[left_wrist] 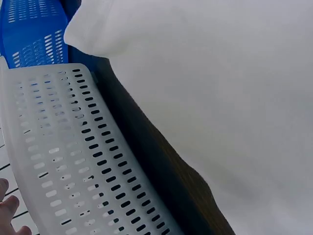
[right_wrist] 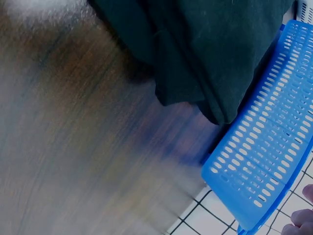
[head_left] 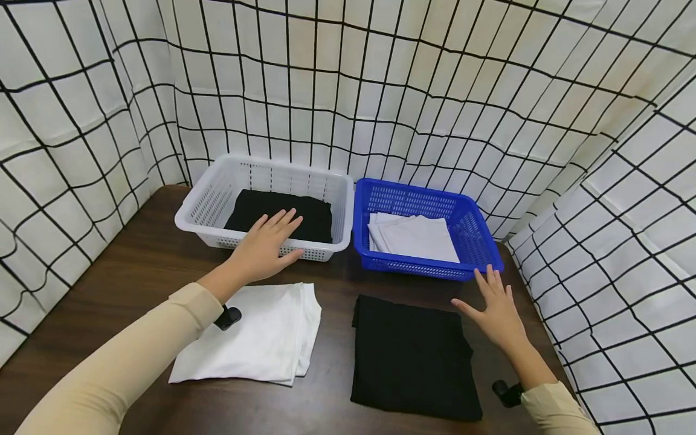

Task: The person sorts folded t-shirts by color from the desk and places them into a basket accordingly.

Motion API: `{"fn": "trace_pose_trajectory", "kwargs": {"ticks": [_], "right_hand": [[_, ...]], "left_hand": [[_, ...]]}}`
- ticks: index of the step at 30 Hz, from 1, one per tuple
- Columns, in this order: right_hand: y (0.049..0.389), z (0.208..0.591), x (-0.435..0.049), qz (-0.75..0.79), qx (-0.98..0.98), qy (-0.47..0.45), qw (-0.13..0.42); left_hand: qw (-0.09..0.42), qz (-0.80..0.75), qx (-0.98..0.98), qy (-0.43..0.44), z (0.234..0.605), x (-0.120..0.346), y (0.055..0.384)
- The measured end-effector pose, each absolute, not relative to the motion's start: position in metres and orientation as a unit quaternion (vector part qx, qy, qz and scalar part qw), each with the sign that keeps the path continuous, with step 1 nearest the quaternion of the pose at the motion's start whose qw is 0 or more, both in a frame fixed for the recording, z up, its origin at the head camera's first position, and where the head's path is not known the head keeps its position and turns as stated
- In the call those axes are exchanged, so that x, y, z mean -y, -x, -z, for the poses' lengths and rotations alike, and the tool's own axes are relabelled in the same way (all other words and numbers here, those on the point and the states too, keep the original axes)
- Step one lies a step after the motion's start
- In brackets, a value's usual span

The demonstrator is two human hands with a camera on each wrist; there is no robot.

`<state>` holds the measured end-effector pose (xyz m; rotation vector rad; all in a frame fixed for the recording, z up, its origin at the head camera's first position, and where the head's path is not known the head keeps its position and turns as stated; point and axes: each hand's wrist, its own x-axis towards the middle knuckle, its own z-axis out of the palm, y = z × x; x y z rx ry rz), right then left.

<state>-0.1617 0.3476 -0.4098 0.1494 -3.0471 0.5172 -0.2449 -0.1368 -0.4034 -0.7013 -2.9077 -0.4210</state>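
Observation:
In the head view my left hand, fingers spread and holding nothing, overlaps the front rim of the white basket. A folded black cloth lies inside that basket. Below my left forearm a folded white garment lies flat on the table. My right hand, also spread with nothing in it, is beside the front right corner of the blue basket, which contains folded white cloths. To its left a folded black garment lies on the table. Only fingertips show in each wrist view.
The dark wooden table carries both baskets side by side along its back edge. White curtains with a black grid pattern stand behind and on both sides. Small black cameras are strapped at both wrists.

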Motion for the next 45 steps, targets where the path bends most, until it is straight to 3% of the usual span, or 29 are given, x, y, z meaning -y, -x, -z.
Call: {"fn": "trace_pose_trajectory", "kwargs": {"ticks": [40, 45], "right_hand": [[0.151, 0.423, -0.341, -0.236, 0.971, -0.036, 0.000], [0.149, 0.425, -0.341, -0.246, 0.969, -0.023, -0.022]], "left_hand": [[0.067, 0.169, 0.939, 0.293, 0.417, 0.104, 0.220], [0.063, 0.170, 0.937, 0.297, 0.417, 0.101, 0.220]]}}
